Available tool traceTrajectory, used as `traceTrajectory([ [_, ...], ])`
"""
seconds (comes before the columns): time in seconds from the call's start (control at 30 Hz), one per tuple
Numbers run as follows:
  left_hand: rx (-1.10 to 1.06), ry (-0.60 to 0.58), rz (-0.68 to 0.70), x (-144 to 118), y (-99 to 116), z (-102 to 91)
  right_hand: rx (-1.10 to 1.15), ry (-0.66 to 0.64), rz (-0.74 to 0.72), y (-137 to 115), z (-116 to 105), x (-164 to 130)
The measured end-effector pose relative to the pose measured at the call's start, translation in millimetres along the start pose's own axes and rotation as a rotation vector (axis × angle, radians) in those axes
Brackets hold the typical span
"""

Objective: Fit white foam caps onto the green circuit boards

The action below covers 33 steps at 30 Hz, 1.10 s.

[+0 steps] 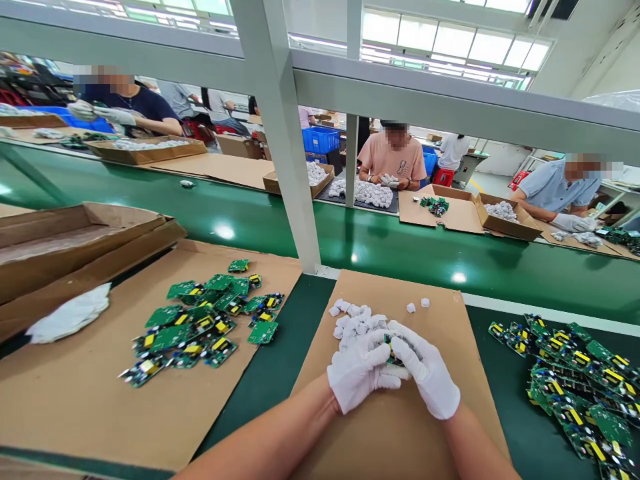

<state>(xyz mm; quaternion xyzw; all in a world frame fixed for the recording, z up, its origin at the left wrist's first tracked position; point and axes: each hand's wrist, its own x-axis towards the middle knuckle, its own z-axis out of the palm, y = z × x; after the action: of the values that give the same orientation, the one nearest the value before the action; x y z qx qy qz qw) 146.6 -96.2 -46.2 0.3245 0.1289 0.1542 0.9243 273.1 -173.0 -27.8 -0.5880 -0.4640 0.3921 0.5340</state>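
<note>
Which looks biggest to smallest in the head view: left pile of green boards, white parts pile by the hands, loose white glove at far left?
1. Left pile of green boards
2. White glove and white parts pile: look alike in size, and the hands hide part of the pile, so unranked.

Matt cardboard sheet (440, 400) — glossy green belt (400, 247)

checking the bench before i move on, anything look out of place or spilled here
Mostly tidy. Two small white pieces lie apart from the white pile on the cardboard sheet, just beyond the gloved left hand and right hand, which hold a circuit board. A crumpled white glove lies alone far left.
</note>
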Motion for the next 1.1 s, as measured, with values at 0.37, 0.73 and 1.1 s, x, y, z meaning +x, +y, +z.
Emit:
traceTrajectory([
  [0.37, -0.051, 0.012, -0.012, -2.0, 2.0, 3.9, 0.072, -0.024, -0.028, 5.8, 1.1, -0.2],
  [0.73, 0.112, 0.066, -0.040, 1.2, -1.9, 2.6, 0.074, 0.079, 0.041, 5.9, 7.2, -5.2],
  [1.1, 0.159, 0.071, -0.069, 0.0, 13.9, 11.1, 0.261, 0.047, 0.103, -1.0, 12.3, -0.9],
])
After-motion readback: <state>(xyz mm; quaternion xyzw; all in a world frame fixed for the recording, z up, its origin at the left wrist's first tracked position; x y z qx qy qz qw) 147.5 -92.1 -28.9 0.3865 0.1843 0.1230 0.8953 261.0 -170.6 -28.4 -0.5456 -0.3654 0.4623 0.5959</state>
